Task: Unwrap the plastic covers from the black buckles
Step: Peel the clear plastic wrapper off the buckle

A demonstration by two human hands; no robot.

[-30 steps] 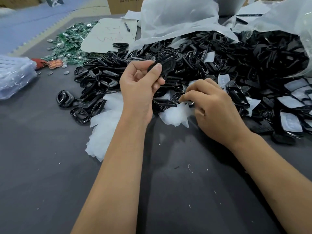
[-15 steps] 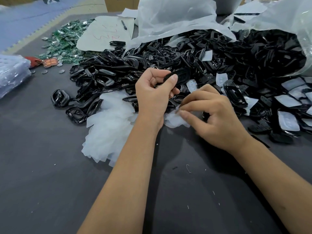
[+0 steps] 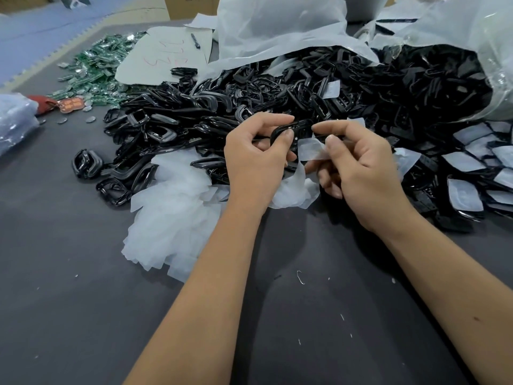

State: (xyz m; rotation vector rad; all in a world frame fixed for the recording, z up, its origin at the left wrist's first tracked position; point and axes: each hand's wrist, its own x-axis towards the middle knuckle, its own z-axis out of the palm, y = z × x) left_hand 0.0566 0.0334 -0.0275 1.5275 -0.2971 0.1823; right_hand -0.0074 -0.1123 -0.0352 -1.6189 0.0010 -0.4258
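Observation:
My left hand [image 3: 256, 165] pinches a black buckle [image 3: 294, 128] between thumb and fingers above the table. My right hand [image 3: 361, 170] holds the buckle's right end with the index finger and pinches a clear plastic cover [image 3: 311, 151] that hangs partly off it. A large heap of black buckles [image 3: 249, 101] spreads behind both hands. Still-wrapped buckles [image 3: 463, 190] lie at the right. A pile of removed clear covers [image 3: 172, 212] sits on the table left of my left wrist.
A big plastic bag [image 3: 458, 26] spills buckles at the back right. Green parts [image 3: 97, 68], a paper sheet with a pen [image 3: 166, 54] and a cardboard box [image 3: 191, 6] lie at the back left. A bubble-wrap bundle [image 3: 14, 120] is at the left edge. Dark table [image 3: 83, 315] in front.
My left hand brought the buckle down and to the middle. My right hand rose from the pile, took hold of the buckle's end and pulled a plastic cover partly off.

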